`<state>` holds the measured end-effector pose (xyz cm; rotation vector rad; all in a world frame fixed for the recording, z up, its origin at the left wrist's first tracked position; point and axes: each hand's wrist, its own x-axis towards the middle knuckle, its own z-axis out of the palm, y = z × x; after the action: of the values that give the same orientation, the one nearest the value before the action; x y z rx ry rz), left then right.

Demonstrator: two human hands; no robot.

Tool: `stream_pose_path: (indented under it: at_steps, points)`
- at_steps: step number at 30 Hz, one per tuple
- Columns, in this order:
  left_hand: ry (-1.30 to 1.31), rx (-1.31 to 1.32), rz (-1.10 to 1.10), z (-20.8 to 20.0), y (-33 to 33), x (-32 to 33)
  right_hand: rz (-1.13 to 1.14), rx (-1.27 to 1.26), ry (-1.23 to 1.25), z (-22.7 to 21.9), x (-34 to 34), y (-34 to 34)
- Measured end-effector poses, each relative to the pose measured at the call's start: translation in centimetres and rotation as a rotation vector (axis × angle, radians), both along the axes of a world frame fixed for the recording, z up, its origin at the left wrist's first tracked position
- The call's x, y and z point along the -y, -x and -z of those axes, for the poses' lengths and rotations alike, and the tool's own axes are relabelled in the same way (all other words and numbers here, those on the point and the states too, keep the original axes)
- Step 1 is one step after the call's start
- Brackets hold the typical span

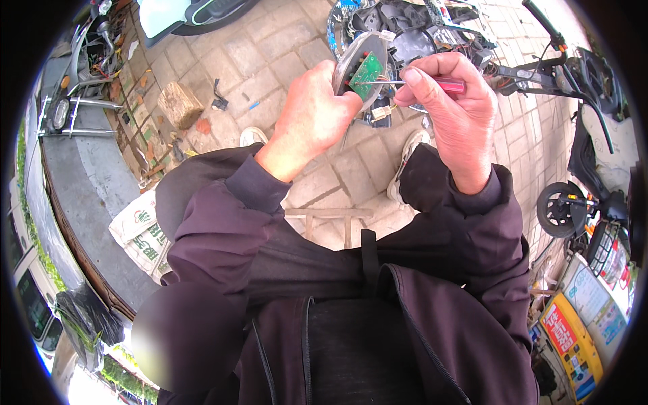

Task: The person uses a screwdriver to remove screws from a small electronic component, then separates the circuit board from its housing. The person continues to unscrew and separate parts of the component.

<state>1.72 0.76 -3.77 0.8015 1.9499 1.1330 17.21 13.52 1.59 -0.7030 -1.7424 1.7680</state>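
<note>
1. Fingers of the right hand [451,108] pinch a red-handled screwdriver [453,86], thumb and forefinger closed about the front of its handle.
2. From that pinch the metal shaft points left, its long axis running nearly straight right to left, across the green circuit board [368,70]. Whether the tip touches the board or only lies over it, I cannot tell.
3. The board sits within a round grey housing [345,57], left of the right fingers; the housing appears longest from near to far, so the shaft crosses it.
4. The left hand [312,111] is nearer the housing, grasping its near left edge, with the thumb on the near side; its other fingertips are hidden.
5. The left forearm reaches far and to the right, back of the hand upward; the right reaches far, its wrist bent so the fingers turn left.
6. Beyond the housing, black plastic parts [412,42] lie on the paving [283,71].
</note>
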Motion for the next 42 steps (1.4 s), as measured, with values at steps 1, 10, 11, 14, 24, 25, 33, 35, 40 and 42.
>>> stream_pose_path:
  at_steps: [1, 10, 11, 14, 24, 25, 33, 35, 40, 42]
  points:
    - [-0.011, 0.004, 0.000, 0.0, 0.0, 0.0, 0.001, 0.008, -0.005, 0.0, 0.0, 0.0]
    - [-0.008, 0.000, 0.020, 0.5, 0.1, 0.2, 0.028, 0.122, -0.275, -0.3, 0.2, 0.3]
    - [-0.016, 0.001, 0.018, 0.6, 0.2, 0.1, 0.026, 0.229, -0.485, -0.8, 0.2, 0.0]
    - [-0.051, 0.006, -0.017, 1.2, 0.2, 0.1, 0.027, 0.358, -0.694, -1.6, 0.4, -0.3]
    - [-0.052, -0.042, -0.058, 1.6, 0.3, 0.0, -0.094, 0.166, -0.818, -0.5, 0.3, -0.2]
    - [-0.037, -0.025, -0.053, 1.5, 0.4, 0.0, -0.091, 0.160, -0.827, -0.5, 0.1, -0.2]
    - [-0.007, -0.004, -0.025, 1.2, 0.5, 0.1, -0.079, 0.283, -0.721, -1.2, 0.6, -0.5]
    - [-0.016, -0.015, -0.026, 1.2, 0.4, 0.1, -0.041, 0.320, -0.806, -1.1, 0.5, -0.5]
    - [0.022, -0.023, -0.021, 1.1, 0.5, 0.1, -0.068, 0.210, -0.901, -0.7, 0.0, -0.3]
    - [0.019, -0.045, -0.026, 1.1, 0.6, 0.1, -0.072, 0.157, -0.881, -0.6, 0.0, -0.3]
